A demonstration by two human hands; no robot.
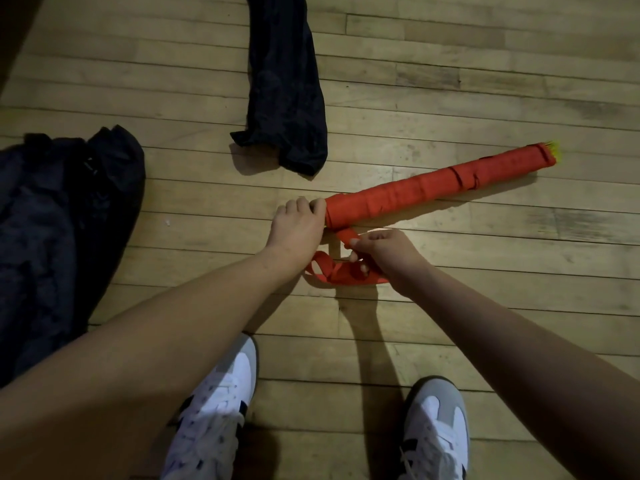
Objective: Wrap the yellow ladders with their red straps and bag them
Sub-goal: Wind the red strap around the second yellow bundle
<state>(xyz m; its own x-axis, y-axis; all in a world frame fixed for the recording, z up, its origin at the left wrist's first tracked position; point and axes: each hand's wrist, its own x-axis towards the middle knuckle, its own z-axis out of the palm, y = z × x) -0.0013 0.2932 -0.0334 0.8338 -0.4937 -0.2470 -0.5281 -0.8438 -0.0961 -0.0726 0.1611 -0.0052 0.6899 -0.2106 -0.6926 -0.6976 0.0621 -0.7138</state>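
two white shoes [221, 403] stand on the floor [450, 81]; the left hand [298, 225] grips the ladder bundle [433, 187] end lying there, the right hand [384, 251] pinches the red strap [332, 270]; best kept taut, turns overlapping

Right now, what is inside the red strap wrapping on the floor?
Only yellow ladder tips poke out at the far end of the red strap wrapping; the rest is covered.
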